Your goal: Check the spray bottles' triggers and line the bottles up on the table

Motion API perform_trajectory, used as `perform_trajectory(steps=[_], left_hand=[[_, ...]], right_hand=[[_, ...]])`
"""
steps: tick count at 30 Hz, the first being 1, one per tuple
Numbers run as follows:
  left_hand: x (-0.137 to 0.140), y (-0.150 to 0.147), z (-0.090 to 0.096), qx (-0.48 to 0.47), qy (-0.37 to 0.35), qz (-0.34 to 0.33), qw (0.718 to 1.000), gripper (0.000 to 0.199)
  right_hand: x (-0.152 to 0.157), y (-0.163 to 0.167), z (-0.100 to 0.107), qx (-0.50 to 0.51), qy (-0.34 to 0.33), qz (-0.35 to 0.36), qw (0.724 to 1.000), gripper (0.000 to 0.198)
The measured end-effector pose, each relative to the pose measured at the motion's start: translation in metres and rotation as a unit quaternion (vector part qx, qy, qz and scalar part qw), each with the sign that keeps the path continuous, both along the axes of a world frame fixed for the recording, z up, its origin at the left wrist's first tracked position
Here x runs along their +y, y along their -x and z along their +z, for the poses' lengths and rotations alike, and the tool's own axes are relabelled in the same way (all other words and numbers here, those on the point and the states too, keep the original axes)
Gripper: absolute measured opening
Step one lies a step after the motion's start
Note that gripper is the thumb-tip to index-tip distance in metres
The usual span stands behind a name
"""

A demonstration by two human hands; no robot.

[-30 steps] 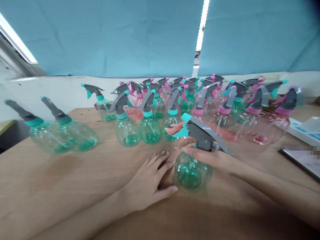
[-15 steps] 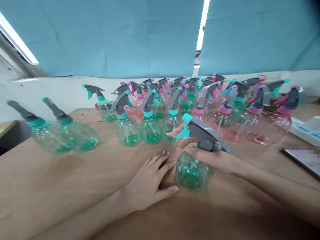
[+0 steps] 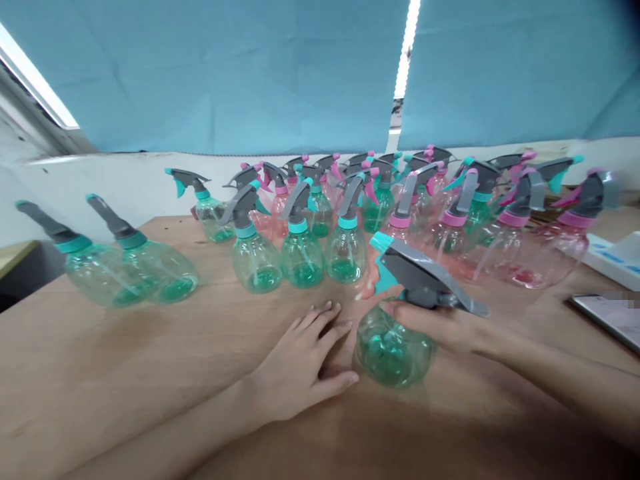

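My right hand is wrapped round the neck of a clear green spray bottle, its fingers passing behind the bottle by the turquoise trigger. The grey spray head points to the upper left. Beside the bottle, my left hand lies flat on the wooden table, fingers spread and holding nothing. Just beyond my hands stand three green spray bottles in a row, the nearest to my fingers being the right-hand one.
Two green spray bottles stand at the left. Several pink spray bottles and green ones crowd the back and right. A phone and a white-and-blue object lie at the right edge. A blue cloth hangs behind.
The bottle in my right hand has shifted slightly right and towards me, and my right fingers have drawn in towards the trigger. My left hand stays put.
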State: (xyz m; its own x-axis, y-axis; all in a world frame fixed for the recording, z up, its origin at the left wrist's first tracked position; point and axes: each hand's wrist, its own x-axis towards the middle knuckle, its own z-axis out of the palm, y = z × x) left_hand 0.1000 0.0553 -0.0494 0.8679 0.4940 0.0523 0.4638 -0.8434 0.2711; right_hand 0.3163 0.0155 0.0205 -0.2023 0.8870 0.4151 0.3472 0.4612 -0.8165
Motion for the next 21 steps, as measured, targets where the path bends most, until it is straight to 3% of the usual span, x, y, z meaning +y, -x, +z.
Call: perform_trajectory(steps=[2,8,16,21], left_hand=[[0.0003,0.0002,-0.0011,-0.005,0.001,0.000,1.000,0.063],[0.0003,0.0002,-0.0028,0.001,-0.002,0.001,1.000,0.064],[-0.0005,-0.0004,0.0001,0.010,-0.004,0.005,1.000,0.063],[-0.0004,-0.0017,0.0012,0.016,-0.006,0.006,1.000,0.063]], right_hand=[[-0.0002,-0.0005,-0.0006,0.021,0.011,0.025,0.999,0.013],[0.0000,-0.0004,-0.0084,0.017,0.045,0.012,0.999,0.010],[0.0035,0.0049,-0.0049,0.042,0.010,0.027,0.999,0.045],[0.0041,0.0044,-0.0082,0.058,-0.004,0.022,0.998,0.049]])
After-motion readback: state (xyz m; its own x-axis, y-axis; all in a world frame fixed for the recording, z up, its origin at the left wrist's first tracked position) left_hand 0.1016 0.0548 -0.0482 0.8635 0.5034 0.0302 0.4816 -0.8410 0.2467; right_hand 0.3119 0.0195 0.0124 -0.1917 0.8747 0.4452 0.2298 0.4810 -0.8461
